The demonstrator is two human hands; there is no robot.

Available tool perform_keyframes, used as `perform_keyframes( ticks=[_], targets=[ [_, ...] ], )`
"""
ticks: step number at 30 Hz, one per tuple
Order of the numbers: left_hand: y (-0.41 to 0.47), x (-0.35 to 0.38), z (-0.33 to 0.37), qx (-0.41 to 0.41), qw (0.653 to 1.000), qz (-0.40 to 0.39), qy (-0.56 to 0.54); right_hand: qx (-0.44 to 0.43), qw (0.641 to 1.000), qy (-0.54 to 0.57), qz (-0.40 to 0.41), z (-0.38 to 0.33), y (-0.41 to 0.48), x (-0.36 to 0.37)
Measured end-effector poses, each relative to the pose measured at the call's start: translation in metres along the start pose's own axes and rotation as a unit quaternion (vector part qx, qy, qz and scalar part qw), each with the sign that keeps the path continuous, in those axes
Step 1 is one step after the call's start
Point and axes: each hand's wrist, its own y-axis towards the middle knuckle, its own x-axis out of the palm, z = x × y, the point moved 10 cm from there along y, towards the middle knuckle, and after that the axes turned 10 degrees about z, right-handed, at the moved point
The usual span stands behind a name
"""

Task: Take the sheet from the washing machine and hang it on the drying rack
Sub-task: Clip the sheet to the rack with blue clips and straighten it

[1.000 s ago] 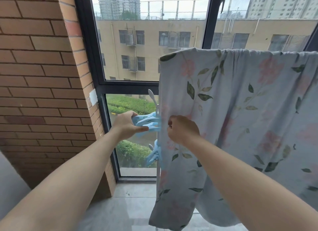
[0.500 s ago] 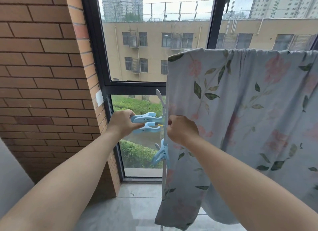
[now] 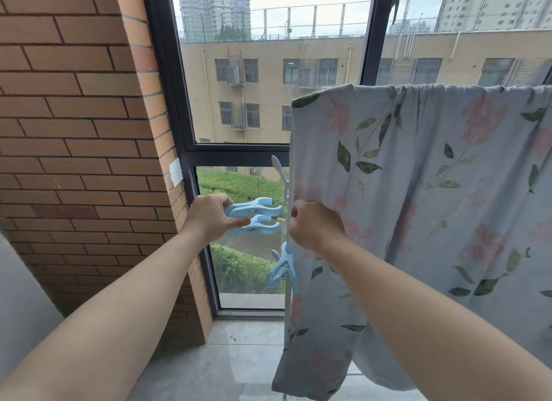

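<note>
A pale blue floral sheet [image 3: 418, 191] hangs draped over the drying rack's top bar, which it hides. Only the rack's white side post [image 3: 287, 308] shows along the sheet's left edge. My left hand [image 3: 210, 217] squeezes a large light blue clothes peg [image 3: 254, 217], its jaws spread and pointing right toward the post. My right hand [image 3: 316, 224] pinches the sheet's left edge against the post at the same height. A second blue peg [image 3: 282, 269] is clipped on the post just below my right hand.
A brick wall [image 3: 80, 150] stands close on the left. A dark-framed window [image 3: 176, 102] fills the space behind the rack. The grey tiled floor [image 3: 224, 359] lies below, with the sheet's lower end hanging near it.
The blue peg in my left hand has drawn back to the left off the sheet's edge, and its jaws stand spread. My right hand keeps its grip on the sheet's edge.
</note>
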Motion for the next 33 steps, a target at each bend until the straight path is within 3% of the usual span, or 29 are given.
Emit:
perform_keyframes(
  ticks=[12,21,29,33],
  targets=[
    [0.002,0.038,0.038,0.005,0.999,-0.023,-0.044,0.021,1.0,-0.022,0.003,0.026,-0.008,-0.012],
    [0.024,0.009,0.054,0.056,0.995,-0.055,0.059,0.016,1.0,-0.009,0.012,0.038,-0.008,-0.027],
    [0.055,-0.059,0.042,0.031,0.998,-0.036,0.041,-0.043,0.985,0.051,0.16,0.005,0.019,-0.086],
    [0.074,-0.114,0.048,0.03,0.998,0.04,0.046,-0.072,0.962,0.081,0.249,-0.003,0.032,-0.13]
  ],
)
